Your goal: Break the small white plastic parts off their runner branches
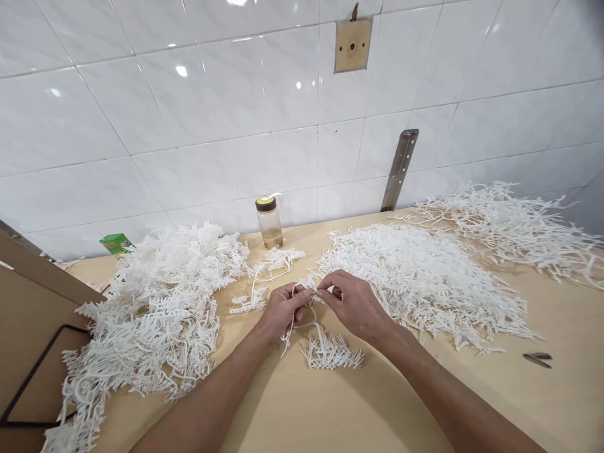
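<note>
Both my hands meet over the middle of a light wooden table [330, 409]. My left hand [282, 309] is closed, pinching a white plastic piece [304, 314] with thin branching prongs and a curved loop. My right hand [352, 302] is closed too, its fingertips gripping the same piece from the right. A small comb-like white piece [333, 353] lies on the table just below my hands. Another loose white piece [257, 296] lies to the left of my left hand.
A big heap of white plastic pieces [160, 314] fills the left side. A flatter spread [419, 277] lies right of my hands, another heap [509, 226] further back right. A clear bottle [269, 221] stands by the tiled wall. A brown box [28, 327] is at left, a metal tool [538, 359] at right.
</note>
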`<state>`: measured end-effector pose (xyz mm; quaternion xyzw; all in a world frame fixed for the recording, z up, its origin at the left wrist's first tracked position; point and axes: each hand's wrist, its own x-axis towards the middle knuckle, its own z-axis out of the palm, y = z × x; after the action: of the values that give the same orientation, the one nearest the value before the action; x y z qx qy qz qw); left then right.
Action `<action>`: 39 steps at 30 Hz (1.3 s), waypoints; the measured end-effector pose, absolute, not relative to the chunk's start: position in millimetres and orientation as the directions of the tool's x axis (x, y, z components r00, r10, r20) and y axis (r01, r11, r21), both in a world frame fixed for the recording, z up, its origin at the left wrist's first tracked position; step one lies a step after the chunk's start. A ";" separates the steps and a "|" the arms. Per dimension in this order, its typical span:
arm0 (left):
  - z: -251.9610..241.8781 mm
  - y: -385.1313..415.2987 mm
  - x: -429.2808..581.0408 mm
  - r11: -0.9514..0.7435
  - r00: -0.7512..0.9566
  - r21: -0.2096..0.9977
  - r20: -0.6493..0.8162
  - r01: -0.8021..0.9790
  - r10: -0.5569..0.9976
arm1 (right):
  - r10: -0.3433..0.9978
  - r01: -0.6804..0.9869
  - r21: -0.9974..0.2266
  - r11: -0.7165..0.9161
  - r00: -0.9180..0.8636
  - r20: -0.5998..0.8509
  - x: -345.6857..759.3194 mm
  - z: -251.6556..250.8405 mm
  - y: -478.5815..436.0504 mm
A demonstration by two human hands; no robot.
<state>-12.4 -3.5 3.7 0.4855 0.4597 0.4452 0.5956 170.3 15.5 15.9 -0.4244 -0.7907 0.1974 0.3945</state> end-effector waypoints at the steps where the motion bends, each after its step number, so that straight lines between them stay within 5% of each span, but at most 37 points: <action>1: 4.2 -3.5 -12.2 0.146 0.170 0.986 -0.131 -0.084 0.977 | 0.803 0.518 -0.615 0.594 -0.342 0.487 170.1 14.3 15.7; 17: 7.1 -5.8 -7.0 0.121 0.105 0.990 -0.114 -0.069 0.988 | 0.685 0.531 -0.464 0.709 -0.364 0.631 168.2 14.2 12.6; 29: 4.7 -1.6 -6.0 0.165 -0.025 0.944 -0.179 -0.286 0.984 | 0.626 0.581 -0.370 0.725 -0.331 0.706 143.5 -5.5 -0.3; 39: 2.4 -1.5 -8.9 0.048 -0.003 0.982 -0.050 -0.182 0.999 | 0.792 0.346 -0.712 0.611 -0.256 0.554 154.6 10.3 0.5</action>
<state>-8.9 -1.5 2.4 0.4380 0.4664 0.5329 0.5538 154.6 0.5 10.3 -0.3755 -0.7580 0.2318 0.4804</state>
